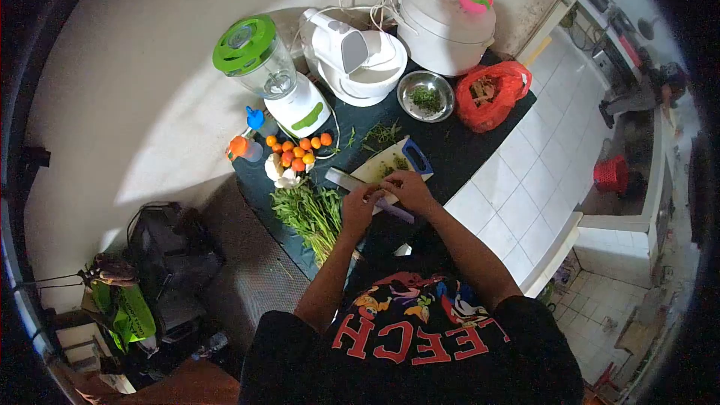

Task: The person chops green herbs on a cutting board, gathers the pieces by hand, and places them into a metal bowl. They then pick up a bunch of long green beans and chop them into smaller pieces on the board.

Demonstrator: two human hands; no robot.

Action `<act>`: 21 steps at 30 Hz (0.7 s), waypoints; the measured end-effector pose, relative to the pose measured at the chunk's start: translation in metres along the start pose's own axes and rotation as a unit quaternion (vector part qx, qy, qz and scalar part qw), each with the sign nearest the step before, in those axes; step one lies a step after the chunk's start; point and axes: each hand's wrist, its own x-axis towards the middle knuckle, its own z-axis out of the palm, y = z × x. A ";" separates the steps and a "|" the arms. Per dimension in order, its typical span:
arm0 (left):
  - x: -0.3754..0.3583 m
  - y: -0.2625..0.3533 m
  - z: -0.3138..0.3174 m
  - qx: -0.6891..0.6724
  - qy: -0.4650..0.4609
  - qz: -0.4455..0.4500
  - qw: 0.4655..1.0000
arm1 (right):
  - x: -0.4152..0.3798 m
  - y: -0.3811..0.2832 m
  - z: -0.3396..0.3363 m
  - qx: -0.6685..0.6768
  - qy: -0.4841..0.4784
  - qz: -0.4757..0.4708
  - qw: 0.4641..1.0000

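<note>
My left hand (361,208) is closed, fingertips pinched, over the near edge of a white cutting board (373,169) with a blue handle. My right hand (409,191) is beside it, its fingers also drawn together close to the left fingertips. What they pinch is too small to make out. A knife with a broad blade (342,178) and a light purple handle (396,211) lies slantwise under my hands, across the board's near edge. Chopped green leaves (396,165) lie on the board. A bunch of leafy greens (307,214) rests left of my left hand.
Orange tomatoes (298,152) and garlic (282,174) sit near a blender (289,101) and small bottles (241,148). Behind are a stand mixer (346,49), rice cooker (442,26), metal bowl of chopped greens (426,97) and red plastic bag (491,97). Another person (645,97) is at far right.
</note>
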 end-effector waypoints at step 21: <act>-0.007 -0.051 0.001 0.134 0.205 0.083 0.966 | -0.098 0.035 0.056 -0.179 0.025 0.067 0.981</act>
